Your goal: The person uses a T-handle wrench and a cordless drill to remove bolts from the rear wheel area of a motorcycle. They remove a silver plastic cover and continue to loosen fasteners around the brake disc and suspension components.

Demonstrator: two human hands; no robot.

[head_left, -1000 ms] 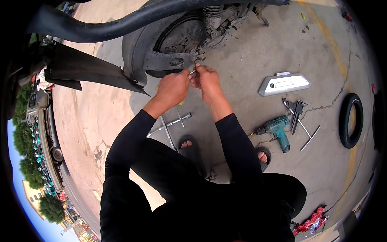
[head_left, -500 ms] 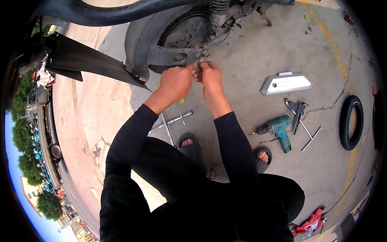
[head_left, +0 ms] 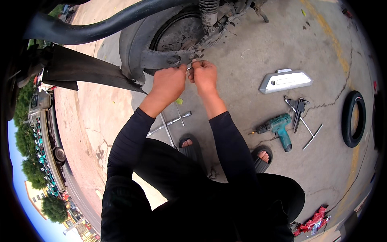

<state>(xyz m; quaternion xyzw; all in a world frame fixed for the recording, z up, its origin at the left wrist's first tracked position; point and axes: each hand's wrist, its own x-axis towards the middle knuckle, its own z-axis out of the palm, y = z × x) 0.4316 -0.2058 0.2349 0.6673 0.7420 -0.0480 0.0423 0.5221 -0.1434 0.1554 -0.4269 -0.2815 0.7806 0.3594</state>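
My left hand (head_left: 168, 82) and my right hand (head_left: 204, 76) meet just below the hub of a dusty wheel (head_left: 179, 30), fingers pinched. A small silver metal piece (head_left: 188, 68) shows between the fingertips; its exact kind is too small to tell. The left fingers are closed on its near end. The right thumb and fingers are closed at its other end, mostly hiding what they grip. Right behind the hands is the grey swingarm-like bracket (head_left: 161, 59) beside the wheel. A ribbed shock absorber (head_left: 209, 14) rises above the hub.
Right of my arms lie a silver cover (head_left: 285, 82), a teal cordless drill (head_left: 280, 128), a hex key set (head_left: 298, 111), a T-handle wrench (head_left: 311, 136) and a black tire (head_left: 354, 119). A cross wrench (head_left: 171, 122) rests near my left foot. A black fender (head_left: 88, 66) juts in at left.
The view has shifted slightly, so the wheel and hands sit a little further left. Both hands stay pinched by the hub, and the silver piece between them now shows more plainly.
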